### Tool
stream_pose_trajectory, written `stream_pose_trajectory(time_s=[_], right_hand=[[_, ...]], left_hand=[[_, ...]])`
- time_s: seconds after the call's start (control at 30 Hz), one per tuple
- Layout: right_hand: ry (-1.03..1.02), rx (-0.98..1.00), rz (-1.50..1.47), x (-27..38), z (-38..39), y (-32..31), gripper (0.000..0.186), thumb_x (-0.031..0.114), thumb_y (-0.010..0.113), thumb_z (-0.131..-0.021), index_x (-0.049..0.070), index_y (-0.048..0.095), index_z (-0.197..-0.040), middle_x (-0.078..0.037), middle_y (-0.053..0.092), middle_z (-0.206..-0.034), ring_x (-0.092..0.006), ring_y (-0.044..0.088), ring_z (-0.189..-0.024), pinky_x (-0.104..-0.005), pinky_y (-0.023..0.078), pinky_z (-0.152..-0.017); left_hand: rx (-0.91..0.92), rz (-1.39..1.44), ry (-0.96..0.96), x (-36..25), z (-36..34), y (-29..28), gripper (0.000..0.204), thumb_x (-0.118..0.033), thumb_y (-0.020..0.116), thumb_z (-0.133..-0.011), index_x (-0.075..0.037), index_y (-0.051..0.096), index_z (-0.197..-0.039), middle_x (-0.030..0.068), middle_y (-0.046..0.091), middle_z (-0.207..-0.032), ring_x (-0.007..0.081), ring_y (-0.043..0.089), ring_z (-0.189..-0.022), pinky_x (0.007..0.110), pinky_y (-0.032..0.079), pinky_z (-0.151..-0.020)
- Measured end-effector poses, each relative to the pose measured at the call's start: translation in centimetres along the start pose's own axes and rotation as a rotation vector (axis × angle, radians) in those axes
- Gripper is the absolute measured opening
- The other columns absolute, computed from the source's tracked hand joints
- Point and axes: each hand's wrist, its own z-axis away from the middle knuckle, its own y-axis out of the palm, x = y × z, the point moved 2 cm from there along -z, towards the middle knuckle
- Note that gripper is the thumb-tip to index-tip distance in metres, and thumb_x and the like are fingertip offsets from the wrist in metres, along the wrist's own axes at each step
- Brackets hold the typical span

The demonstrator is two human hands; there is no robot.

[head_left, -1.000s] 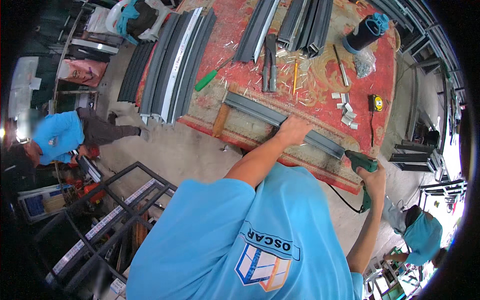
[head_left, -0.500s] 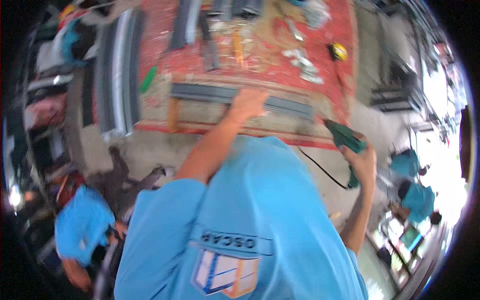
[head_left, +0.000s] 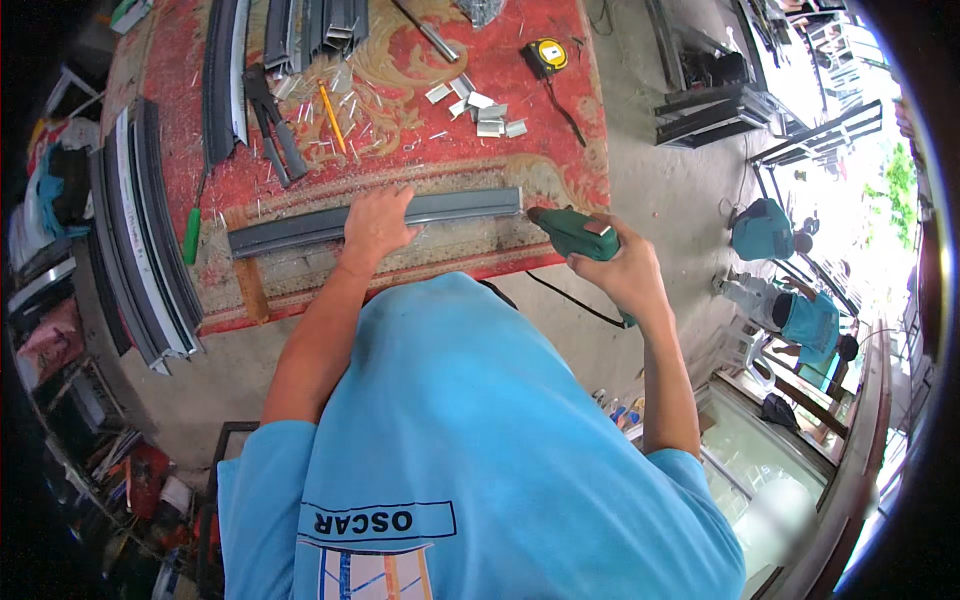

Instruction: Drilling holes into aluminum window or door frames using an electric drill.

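Observation:
A long dark grey metal profile [head_left: 462, 206] lies across the near part of the red patterned carpet [head_left: 400, 175] on the worktable. My left hand [head_left: 378, 228] presses down on its middle, with the fingers over the far edge and the thumb toward the right. In my right hand [head_left: 632, 270] is a green power drill [head_left: 575, 234], its nose at the right end of the profile. Whether a bit touches the metal is too small to tell. The drill's black cord [head_left: 575, 303] hangs below the table edge.
Beyond the profile lie small cut metal pieces [head_left: 490, 112], a yellow tape measure [head_left: 546, 55], a pencil [head_left: 332, 116], dark pliers-like tool [head_left: 272, 125] and green-handled screwdriver [head_left: 192, 236]. Long profiles [head_left: 140, 230] stand stacked at left. Two people [head_left: 808, 318] are off to the right.
The view has turned, shifting the table leftward. My right hand has brought the drill close against the profile's right end. My left hand stays on the profile. The person at lower left is out of view.

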Motion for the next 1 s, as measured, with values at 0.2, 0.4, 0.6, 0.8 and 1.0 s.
stream_pose_trajectory(time_s=[0.2,0.4,0.6,0.8,1.0], right_hand=[[0.017,0.018,0.059,-0.5,-0.7,0.5,0.065,0.033,0.081,-0.068,0.004,0.069,-0.125,-0.022,0.075,-0.103,-0.0382,0.073,-0.099,-0.0434,0.056,-0.088],[0.013,0.036,0.087,-0.5,-0.8,1.0,0.069,0.034,0.081,-0.068,0.004,0.067,-0.129,-0.023,0.075,-0.102,-0.0393,0.073,-0.100,-0.0437,0.056,-0.089],[0.028,0.031,0.090,0.1,-0.5,0.9,0.069,0.036,0.081,-0.069,0.004,0.067,-0.129,-0.025,0.074,-0.102,-0.0407,0.072,-0.100,-0.0447,0.056,-0.089],[0.006,0.023,0.112,0.3,-0.6,1.0,0.069,0.036,0.080,-0.070,0.003,0.067,-0.129,-0.026,0.074,-0.102,-0.0417,0.071,-0.100,-0.0456,0.056,-0.089],[0.000,0.054,0.137,0.8,-1.3,0.7,0.061,0.033,0.081,-0.071,0.001,0.069,-0.122,-0.026,0.074,-0.099,-0.0420,0.071,-0.099,-0.0464,0.055,-0.088]], left_hand=[[-0.027,-0.005,0.004,0.1,-0.1,0.1,0.064,-0.047,0.082,-0.077,-0.014,0.061,-0.128,0.0083,0.070,-0.109,0.0294,0.067,-0.108,0.048,0.053,-0.088],[-0.038,0.007,-0.002,0.1,0.2,0.0,0.061,-0.047,0.084,-0.075,-0.014,0.062,-0.121,0.0077,0.070,-0.105,0.0294,0.068,-0.106,0.048,0.053,-0.087],[-0.083,0.023,0.019,0.2,0.2,0.0,0.057,-0.046,0.084,-0.074,-0.013,0.062,-0.115,0.0091,0.070,-0.104,0.0310,0.068,-0.103,0.049,0.053,-0.086],[-0.072,0.020,0.004,0.0,0.1,-0.4,0.056,-0.046,0.084,-0.075,-0.013,0.062,-0.115,0.0094,0.070,-0.105,0.0312,0.068,-0.104,0.048,0.053,-0.087],[-0.068,0.024,-0.001,0.1,0.1,-0.1,0.057,-0.045,0.084,-0.075,-0.013,0.062,-0.116,0.0093,0.070,-0.106,0.0313,0.068,-0.105,0.049,0.052,-0.087]])
